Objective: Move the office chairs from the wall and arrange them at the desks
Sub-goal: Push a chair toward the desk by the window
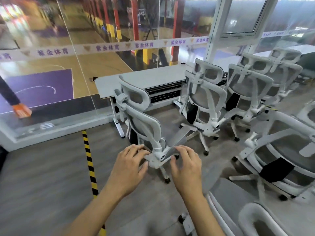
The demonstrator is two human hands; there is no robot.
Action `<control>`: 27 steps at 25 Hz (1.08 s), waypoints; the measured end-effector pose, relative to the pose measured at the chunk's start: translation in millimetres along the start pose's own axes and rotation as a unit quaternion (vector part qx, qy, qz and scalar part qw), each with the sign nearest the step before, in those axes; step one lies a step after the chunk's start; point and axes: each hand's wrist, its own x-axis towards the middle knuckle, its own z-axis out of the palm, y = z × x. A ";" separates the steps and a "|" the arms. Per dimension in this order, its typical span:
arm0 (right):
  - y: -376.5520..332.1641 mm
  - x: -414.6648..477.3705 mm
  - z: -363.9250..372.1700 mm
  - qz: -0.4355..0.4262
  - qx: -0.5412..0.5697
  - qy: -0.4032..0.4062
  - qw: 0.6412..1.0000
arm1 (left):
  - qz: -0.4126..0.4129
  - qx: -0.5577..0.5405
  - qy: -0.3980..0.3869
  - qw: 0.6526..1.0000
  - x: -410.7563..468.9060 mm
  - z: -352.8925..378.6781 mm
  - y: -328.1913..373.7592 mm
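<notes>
Grey chair (pixel 141 120) tilted, at the left end of the desk (pixel 153 79), its back to the camera, left hand (pixel 131 160) holding its frame, fingers above, thumb below, right hand (pixel 185 166) loosely spread just beside the armrest (pixel 177 138), touch unclear, other chairs (pixel 204 99) along the desk on the right

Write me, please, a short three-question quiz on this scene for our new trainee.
1. True or false: the left hand and the right hand rest on the desk.
2. The striped tape on the floor is: A red and white; B yellow and black; C blue and green.
3. Fill in: the desk stands against a ___ wall.
Key: 1 false, both are at the nearest chair; 2 B; 3 glass.
</notes>
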 end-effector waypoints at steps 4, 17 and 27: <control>-11.0 67.3 52.8 -0.033 0.014 -0.025 0.999 | -0.034 0.008 0.007 0.999 50.0 -3.6 -42.9; -63.2 212.2 235.3 -0.007 -0.049 -0.060 0.997 | -0.025 0.007 -0.025 0.999 224.2 -0.6 -249.6; -51.3 235.1 306.2 0.090 -0.205 -0.208 0.952 | -0.003 -0.005 -0.148 0.989 367.6 40.0 -353.6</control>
